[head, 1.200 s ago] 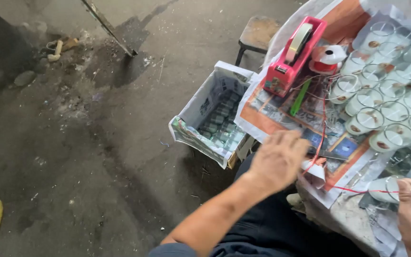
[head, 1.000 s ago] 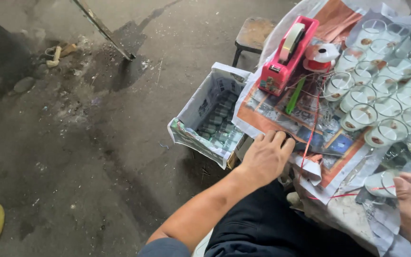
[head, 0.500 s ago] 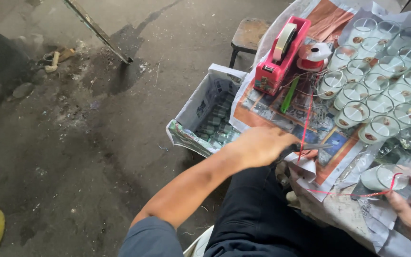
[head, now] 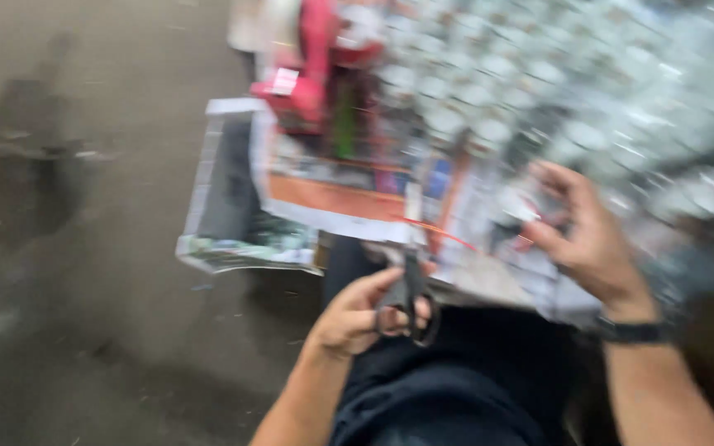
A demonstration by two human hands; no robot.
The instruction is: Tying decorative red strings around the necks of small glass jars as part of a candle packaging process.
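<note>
Left hand (head: 355, 318) grips black-handled scissors (head: 411, 291) (blurred), blades up at thin red ribbon (head: 444, 234).

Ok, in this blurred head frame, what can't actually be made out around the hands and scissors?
- Scissors in the left hand: motion blur hides whether the blades are open.
- Red ribbon: too smeared to tell if it lies between the blades.
- Right hand: its own fingers and blur hide what it grips.
- Glass cups: blur hides their count and contents.

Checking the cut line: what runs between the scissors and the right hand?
In the blurred head view, a red string stretches from the scissors toward the right hand.
</note>
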